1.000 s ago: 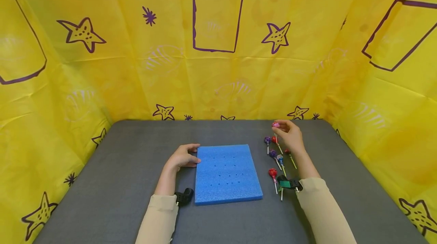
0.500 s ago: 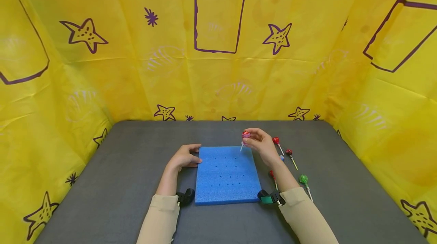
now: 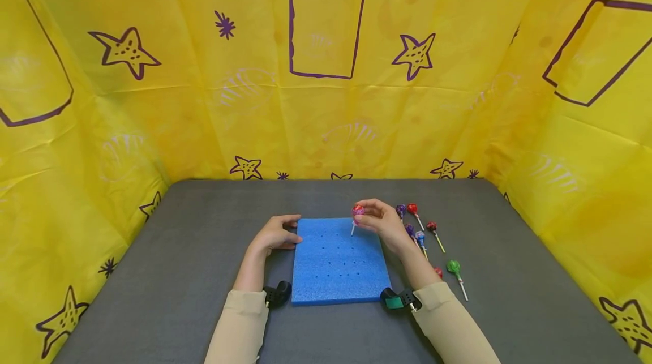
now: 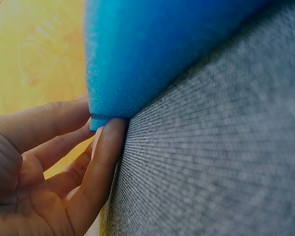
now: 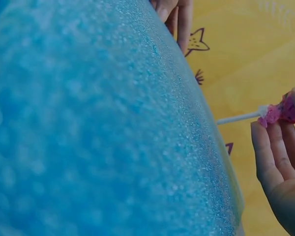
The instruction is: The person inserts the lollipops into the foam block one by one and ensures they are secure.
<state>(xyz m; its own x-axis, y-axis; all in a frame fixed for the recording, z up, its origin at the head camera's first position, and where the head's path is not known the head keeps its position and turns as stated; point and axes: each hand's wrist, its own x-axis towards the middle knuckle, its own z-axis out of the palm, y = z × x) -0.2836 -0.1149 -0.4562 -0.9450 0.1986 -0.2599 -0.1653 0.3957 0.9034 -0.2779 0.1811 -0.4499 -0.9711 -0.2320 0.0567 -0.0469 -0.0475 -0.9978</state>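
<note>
A square blue foam board (image 3: pixel 336 289) dotted with small holes lies on the dark grey mat. At its far left corner my left hand (image 3: pixel 272 234) holds on, the thumb on the side and a finger at the back edge, which the left wrist view shows close up. My right hand (image 3: pixel 386 225) pinches a lollipop (image 3: pixel 358 211) with a pink and red wrapper by its head. Its white stick points down over the far right part of the board, the tip near a hole. Whether the tip has entered, I cannot tell.
Several lollipops lie on the mat right of the board, among them a green one (image 3: pixel 453 266), a red one (image 3: pixel 412 209), a blue one (image 3: pixel 420 237) and a purple one (image 3: pixel 400 209). My right forearm partly covers another red lollipop (image 3: pixel 438 272). A yellow patterned cloth (image 3: pixel 326 126) surrounds the mat.
My right hand has carried the pink and red lollipop leftward from the loose lollipops to over the board, then lowered it with the stick downward. My left hand stays at the corner.
</note>
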